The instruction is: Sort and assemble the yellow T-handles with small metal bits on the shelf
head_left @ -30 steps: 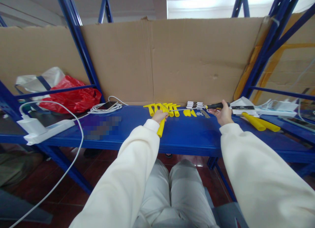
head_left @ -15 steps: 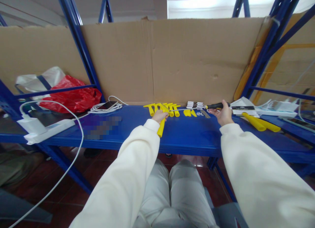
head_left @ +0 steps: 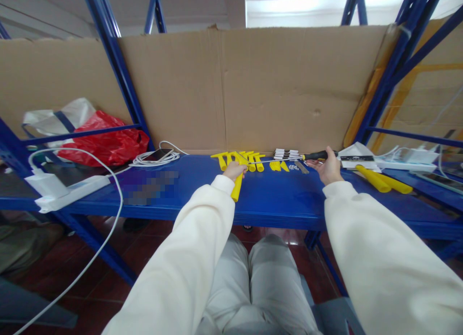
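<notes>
My left hand (head_left: 233,170) is closed around a yellow T-shaped scraper handle (head_left: 237,190), its round grip pointing toward me. My right hand (head_left: 330,168) grips the black end of a long screwdriver (head_left: 315,155). The thin shaft runs left, nearly level, and its tip meets the yellow handle's head by my left fingers. Behind my left hand stands a row of similar yellow T-shaped handles (head_left: 260,166). Small yellow plastic pieces (head_left: 275,166), tiny metal parts (head_left: 293,167) and flat grey metal strips (head_left: 301,167) lie under and near the shaft.
Small white boxes (head_left: 284,154) are stacked against the cardboard panel (head_left: 289,84). Two long yellow handles (head_left: 374,179) lie on the blue shelf (head_left: 282,200) right of my hand. Leftward are a coiled white cable (head_left: 170,158), a power strip (head_left: 72,193) and a red bag (head_left: 104,140).
</notes>
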A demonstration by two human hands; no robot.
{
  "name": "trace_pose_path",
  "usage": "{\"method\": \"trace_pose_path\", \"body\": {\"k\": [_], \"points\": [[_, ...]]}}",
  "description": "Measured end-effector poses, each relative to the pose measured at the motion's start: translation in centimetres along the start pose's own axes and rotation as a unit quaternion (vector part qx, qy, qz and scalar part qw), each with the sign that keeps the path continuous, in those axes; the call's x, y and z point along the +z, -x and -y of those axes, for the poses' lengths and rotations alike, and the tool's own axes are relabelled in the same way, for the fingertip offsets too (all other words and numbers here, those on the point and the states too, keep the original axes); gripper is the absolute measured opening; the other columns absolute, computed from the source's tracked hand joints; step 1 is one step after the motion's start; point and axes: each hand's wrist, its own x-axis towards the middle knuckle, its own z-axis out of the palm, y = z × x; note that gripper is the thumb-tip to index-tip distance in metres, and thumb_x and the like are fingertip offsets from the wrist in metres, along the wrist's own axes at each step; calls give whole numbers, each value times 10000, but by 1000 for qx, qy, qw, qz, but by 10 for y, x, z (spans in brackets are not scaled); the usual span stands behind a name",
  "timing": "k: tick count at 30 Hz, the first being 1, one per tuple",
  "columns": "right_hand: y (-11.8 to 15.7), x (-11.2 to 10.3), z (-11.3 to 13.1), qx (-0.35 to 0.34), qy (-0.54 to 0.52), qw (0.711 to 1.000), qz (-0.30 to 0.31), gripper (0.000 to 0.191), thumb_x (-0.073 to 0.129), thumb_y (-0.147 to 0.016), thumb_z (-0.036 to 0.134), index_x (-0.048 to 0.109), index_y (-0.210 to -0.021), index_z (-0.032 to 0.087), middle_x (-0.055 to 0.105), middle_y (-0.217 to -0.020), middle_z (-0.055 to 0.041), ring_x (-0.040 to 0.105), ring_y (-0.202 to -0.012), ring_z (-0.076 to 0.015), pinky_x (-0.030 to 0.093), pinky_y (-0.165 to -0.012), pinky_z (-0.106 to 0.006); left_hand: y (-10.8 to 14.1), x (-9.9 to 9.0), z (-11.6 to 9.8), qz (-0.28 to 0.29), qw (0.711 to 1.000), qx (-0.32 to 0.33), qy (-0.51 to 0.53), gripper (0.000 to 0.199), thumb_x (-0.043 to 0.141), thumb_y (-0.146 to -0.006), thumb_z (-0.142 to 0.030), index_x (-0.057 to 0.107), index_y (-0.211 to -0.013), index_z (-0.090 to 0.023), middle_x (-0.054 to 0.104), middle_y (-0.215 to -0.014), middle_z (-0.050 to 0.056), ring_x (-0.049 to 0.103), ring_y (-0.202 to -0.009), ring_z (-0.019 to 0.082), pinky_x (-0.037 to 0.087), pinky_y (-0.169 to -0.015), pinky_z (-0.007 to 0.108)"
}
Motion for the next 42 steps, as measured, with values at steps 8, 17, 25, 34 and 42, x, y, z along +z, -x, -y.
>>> {"method": "trace_pose_path", "body": {"k": [8, 17, 25, 34, 42], "points": [[2, 0, 2, -1, 14, 1000, -4, 286, 698, -1023, 484, 533, -1053, 251, 528, -721, 75, 586, -512, -122, 614, -477, -251, 2, 1, -2, 4, 1000, -6, 11, 265, 710, -800, 38, 618, -685, -182, 506, -487, -56, 500, -477, 121, 470, -584, 254], [4, 1, 2, 3, 22, 1000, -10, 268, 666, -1042, 480, 527, -1049, 252, 508, -691, 82, 584, -503, -126, 623, -478, -255, 1, 1, -2, 7, 1000, -9, 14, 247, 709, -803, 31, 642, -699, -183, 495, -478, -59, 497, -482, 123, 468, -584, 257], [-3, -3, -1, -20, 19, 999, 30, 429, 777, -959, 605, 552, -1055, 252, 530, -694, 91, 605, -488, -119, 564, -446, -222, 3, 1, -2, -5, 1000, 1, 7, 226, 747, -783, 14, 645, -713, -176, 492, -480, -56, 502, -480, 119, 464, -557, 246], [2, -3, 6, 16, 55, 997, 49, 469, 474, -1065, 670, 635, -1017, 232, 529, -661, 18, 551, -482, -178, 499, -391, -280, 7, 0, -4, -28, 999, 8, -15, 178, 701, -792, 28, 699, -780, -150, 501, -486, -44, 530, -492, 131, 479, -563, 248], [4, -1, 7, -6, 58, 997, 53, 370, 511, -1075, 574, 591, -944, 237, 530, -665, 34, 474, -449, -141, 387, -365, -238, 6, -2, -4, -40, 999, 10, -31, 146, 743, -782, -11, 717, -806, -152, 536, -498, -13, 603, -556, 180, 519, -591, 286]]}}
